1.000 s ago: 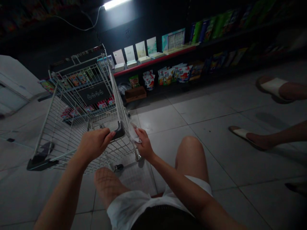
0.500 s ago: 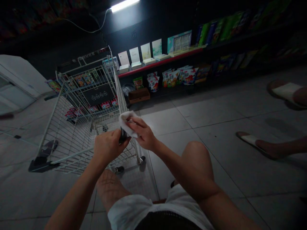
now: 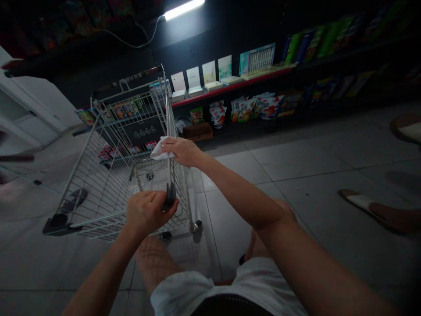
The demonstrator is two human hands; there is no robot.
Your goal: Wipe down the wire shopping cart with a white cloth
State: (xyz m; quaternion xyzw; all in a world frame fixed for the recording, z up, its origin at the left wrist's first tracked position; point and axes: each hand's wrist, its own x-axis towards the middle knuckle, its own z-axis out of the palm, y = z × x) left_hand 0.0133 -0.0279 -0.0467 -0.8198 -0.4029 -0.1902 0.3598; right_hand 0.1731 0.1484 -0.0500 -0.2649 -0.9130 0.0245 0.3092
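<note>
A metal shopping cart stands in front of me, slightly to the left. My left hand is wrapped round the black plastic corner of its basket, at the near right. Farther along the same side, my right hand presses a white cloth over the top rail. The rail between both hands is visible. A dark panel with round printed logos is on the cart's far end, below the handle.
Behind the cart, a shelf carries upright books, with snack bags and a cardboard box below. Another person's feet are on the tiled floor at right. A dark shoe shows beyond the cart's left side.
My right hand has slid the cloth away from the black corner, forward along the cart's top rail. My left hand keeps its hold on the corner. The view has shifted slightly.
</note>
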